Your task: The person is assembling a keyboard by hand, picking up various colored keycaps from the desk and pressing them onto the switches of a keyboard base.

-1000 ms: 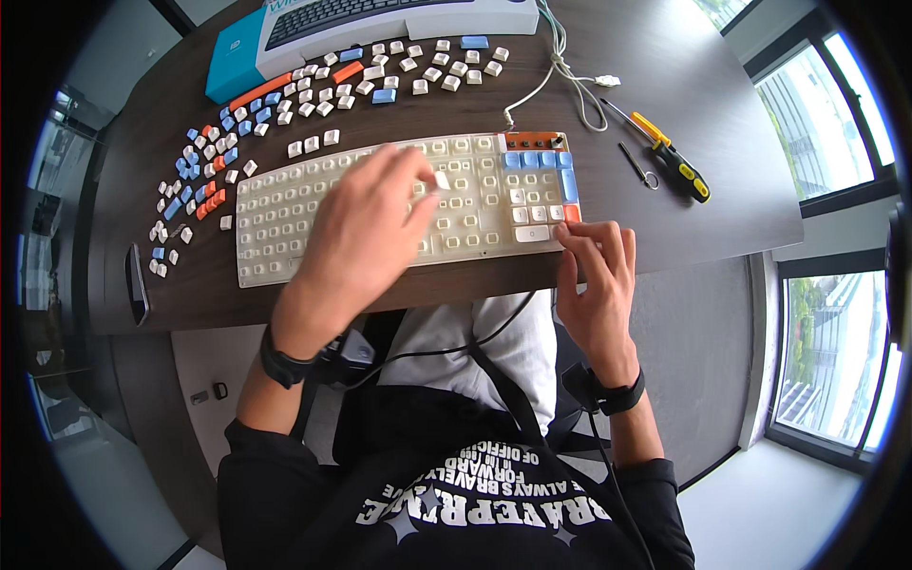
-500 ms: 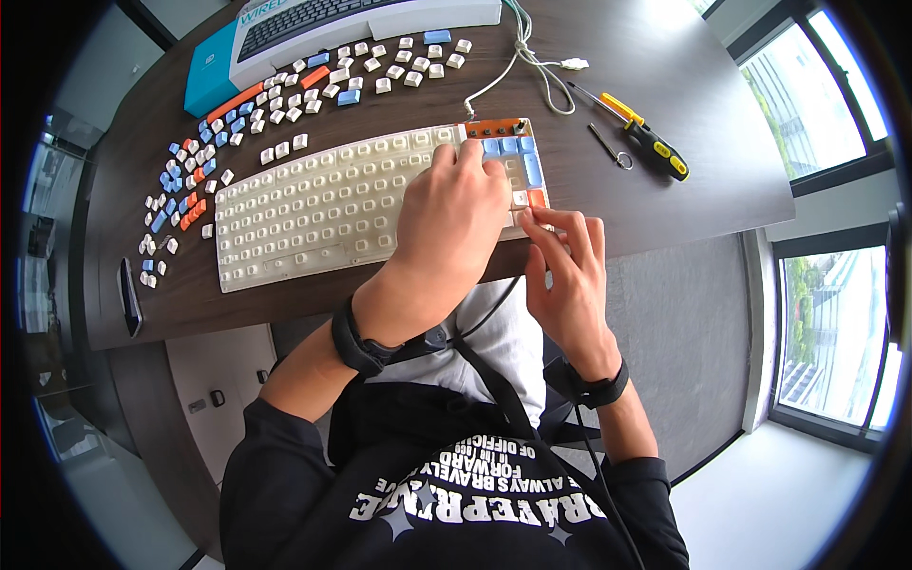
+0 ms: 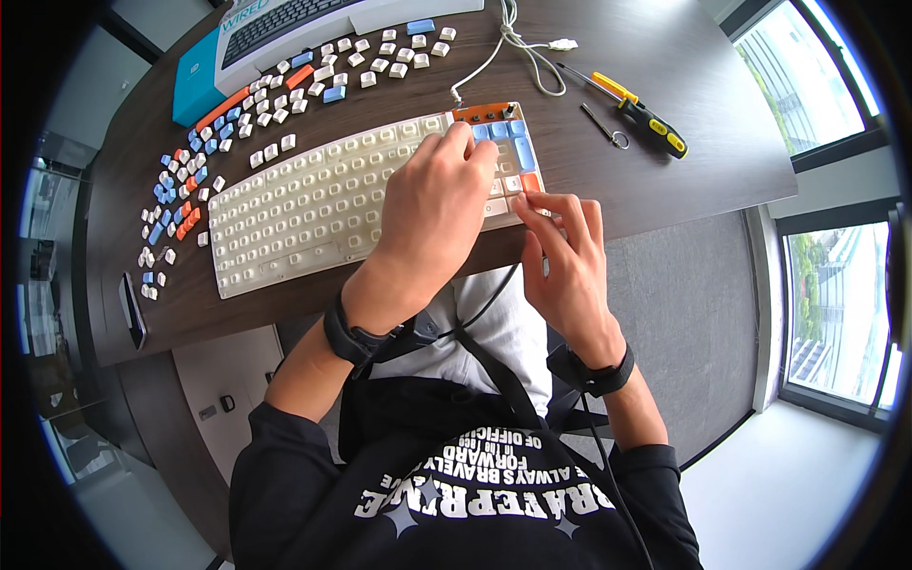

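Observation:
A keyboard (image 3: 323, 207) lies across the front of the desk, its main part a translucent cream layer with rows of raised square shapes. The number pad at its right end carries blue keycaps (image 3: 523, 152), white ones (image 3: 495, 205) and an orange keycap (image 3: 530, 182). My left hand (image 3: 432, 211) is closed over the pad's left edge, its fingertips bent down. What they grip is hidden. My right hand (image 3: 567, 258) is at the pad's lower right corner, index and middle fingertips touching just below the orange keycap, thumb held apart.
Loose white, blue and orange keycaps (image 3: 269, 152) spread behind and left of the keyboard. Beyond them stands a keyboard box (image 3: 204, 81). A white cable (image 3: 513, 43), a yellow-black screwdriver (image 3: 655, 130) and a small metal tool with a ring (image 3: 601, 123) lie right. A phone (image 3: 132, 309) rests far left.
My left hand has shifted slightly left along the keyboard, uncovering more white keycaps of the lower number pad. The right fingertips stay at the lower right corner. The whole view has shifted a little.

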A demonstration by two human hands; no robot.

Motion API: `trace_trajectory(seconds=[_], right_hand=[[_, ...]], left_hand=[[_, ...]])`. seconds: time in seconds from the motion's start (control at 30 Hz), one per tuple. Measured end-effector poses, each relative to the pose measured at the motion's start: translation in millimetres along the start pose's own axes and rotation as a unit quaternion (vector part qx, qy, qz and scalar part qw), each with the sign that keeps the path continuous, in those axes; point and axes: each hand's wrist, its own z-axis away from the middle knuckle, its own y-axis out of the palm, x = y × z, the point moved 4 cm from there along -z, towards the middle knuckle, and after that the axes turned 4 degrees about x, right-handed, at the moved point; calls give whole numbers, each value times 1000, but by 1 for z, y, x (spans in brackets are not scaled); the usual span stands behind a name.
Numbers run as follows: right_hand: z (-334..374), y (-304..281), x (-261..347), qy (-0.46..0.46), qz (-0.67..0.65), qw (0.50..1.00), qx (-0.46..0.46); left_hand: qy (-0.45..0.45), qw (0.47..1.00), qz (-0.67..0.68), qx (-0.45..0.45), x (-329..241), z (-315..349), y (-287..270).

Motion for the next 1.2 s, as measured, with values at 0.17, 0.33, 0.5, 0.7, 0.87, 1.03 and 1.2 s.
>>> trace_trajectory(seconds=[0.17,0.33,0.5,0.7,0.87,1.03,1.2], right_hand=[[-1,3,1,0,0,1000,-8],[2,1,-1,7,2,1000,0],[2,5,-3,9,2,1000,2],[3,4,-4,15,8,1000,5],[2,5,-2,25,11,1000,13],[3,6,0,18,11,1000,6],[5,1,1,16,21,1000,5]], left_hand=[[4,999,-43,-17,-8,3,1],[26,993,-115,-24,-28,8,4],[26,991,-133,-8,-28,19,3],[29,991,-128,-28,-32,25,5],[30,993,-111,-13,-28,16,3],[18,991,-135,10,-33,24,6],[18,992,-126,-11,-35,27,1]])
